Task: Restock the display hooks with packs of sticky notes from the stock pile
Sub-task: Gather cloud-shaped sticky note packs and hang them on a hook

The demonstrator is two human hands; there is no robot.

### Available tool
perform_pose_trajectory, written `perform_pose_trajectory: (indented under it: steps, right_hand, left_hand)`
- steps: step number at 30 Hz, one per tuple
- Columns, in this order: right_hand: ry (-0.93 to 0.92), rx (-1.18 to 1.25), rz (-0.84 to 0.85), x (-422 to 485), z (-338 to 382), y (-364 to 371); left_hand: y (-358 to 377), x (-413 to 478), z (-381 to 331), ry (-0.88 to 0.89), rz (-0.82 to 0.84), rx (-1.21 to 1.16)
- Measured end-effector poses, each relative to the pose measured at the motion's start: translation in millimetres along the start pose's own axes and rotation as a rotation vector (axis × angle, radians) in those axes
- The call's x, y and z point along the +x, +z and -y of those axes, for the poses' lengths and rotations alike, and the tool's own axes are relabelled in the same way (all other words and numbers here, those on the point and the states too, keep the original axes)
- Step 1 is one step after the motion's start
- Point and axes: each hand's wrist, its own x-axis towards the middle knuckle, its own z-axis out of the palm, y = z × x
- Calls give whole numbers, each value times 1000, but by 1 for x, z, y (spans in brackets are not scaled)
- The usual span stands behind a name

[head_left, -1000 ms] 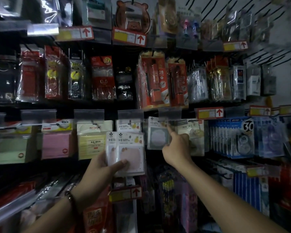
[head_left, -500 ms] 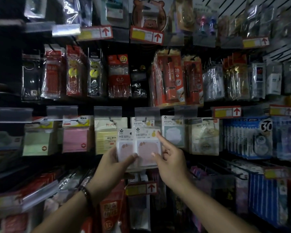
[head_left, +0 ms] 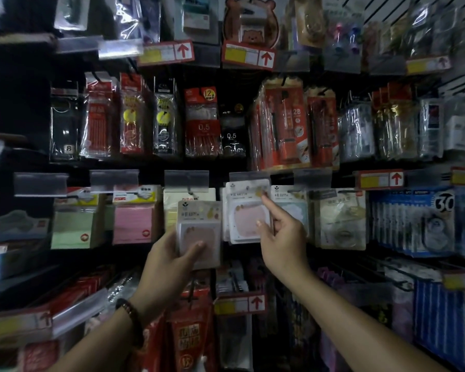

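Lifted since 0.5 s ago, 1 pack (head_left: pixel 242 216) now sits pinched in the grip of our right hand (head_left: pixel 282 237), forefinger near its hang hole under the label holder (head_left: pixel 249 179). Our left hand (head_left: pixel 169 261) holds the 2nd pack (head_left: pixel 199 226) just beside. We judge 1 nearly hung, 1 left.

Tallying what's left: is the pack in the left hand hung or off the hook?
Off the hook: the left hand grips the pack below the hook row.

The packs (head_left: pixel 199 232) are wrapped in shiny clear plastic over paper cards. The hook (head_left: pixel 397 277) is thin dark metal.
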Motion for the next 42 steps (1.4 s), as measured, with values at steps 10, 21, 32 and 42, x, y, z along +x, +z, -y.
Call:
perform_pose_trajectory:
  steps: [10, 21, 32, 42]
  right_hand:
    - [56, -67, 17, 3, 2, 1]
    - [173, -433, 155, 38, -12, 18]
    - [54, -770, 97, 7, 11, -3]
    - [-1, -43, 158, -22, 12, -11]
  left_hand:
    - [-1, -2, 0, 2, -63, -5]
    - [-3, -5, 1, -66, 86, -89]
    - [1, -6, -3, -124, 117, -180]
    - [32, -7, -11, -135, 178, -228]
